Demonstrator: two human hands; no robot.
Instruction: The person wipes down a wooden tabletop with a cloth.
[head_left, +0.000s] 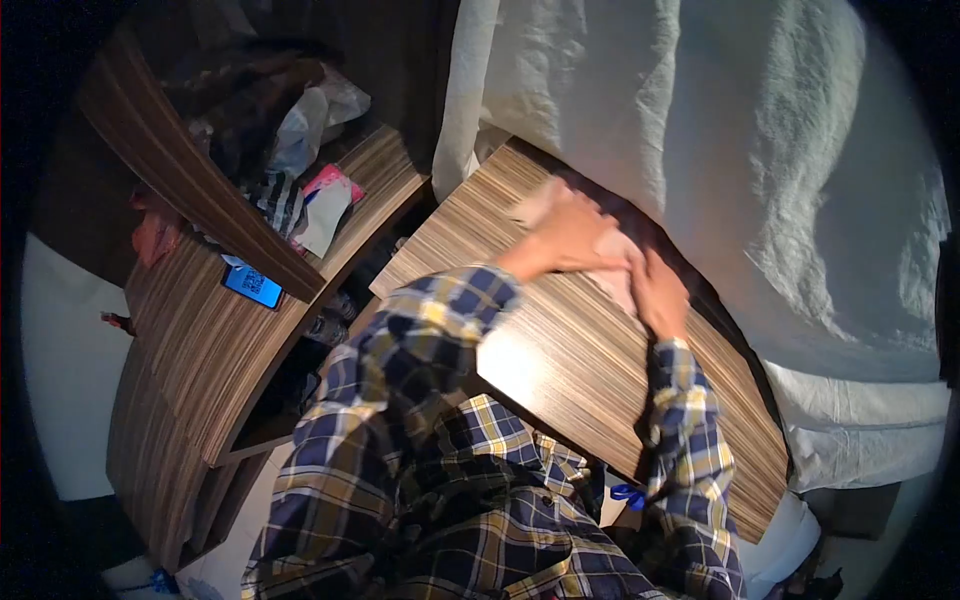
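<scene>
A pale pink cloth (612,282) lies bunched on a striped wood-grain tabletop (560,330), near its far edge. My left hand (575,235) presses on the cloth with its fingers bent around it, slightly blurred by motion. Close beside it, my right hand (660,290) grips the cloth's right end, fingers curled. Part of the cloth shows beyond my left fingers, and the rest is hidden under my hands. Both forearms are in plaid sleeves and reach over the tabletop.
White curtain fabric (690,120) hangs along the far edge. To the left, a wood-grain cabinet (190,340) carries a phone with a lit blue screen (252,284), plastic bags (300,130) and a pink-and-white packet (328,208). A curved wooden panel (190,160) rises there.
</scene>
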